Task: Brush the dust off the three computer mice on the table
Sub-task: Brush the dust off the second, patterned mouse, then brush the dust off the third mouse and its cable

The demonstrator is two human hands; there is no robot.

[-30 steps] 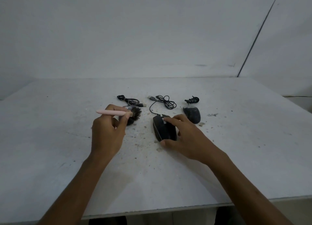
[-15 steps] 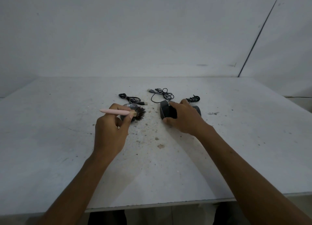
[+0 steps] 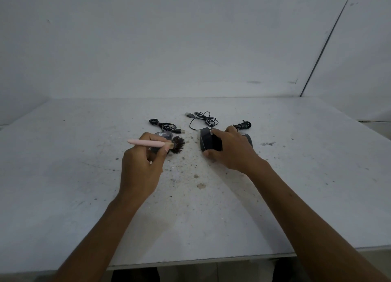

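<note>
Brush [image 3: 148, 142] axis left-right, bristles rightward | left-hand grip [image 3: 139, 167] pinches handle | right-hand grip [image 3: 231, 149] clasps middle mouse [image 3: 206, 141]

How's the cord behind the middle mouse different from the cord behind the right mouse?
The middle cord sprawls in loose loops; the right cord is wound into a small tight bundle. The middle cord's grey plug lies in the open; no plug shows on the right cord. Both are black and lie on the table.
</note>
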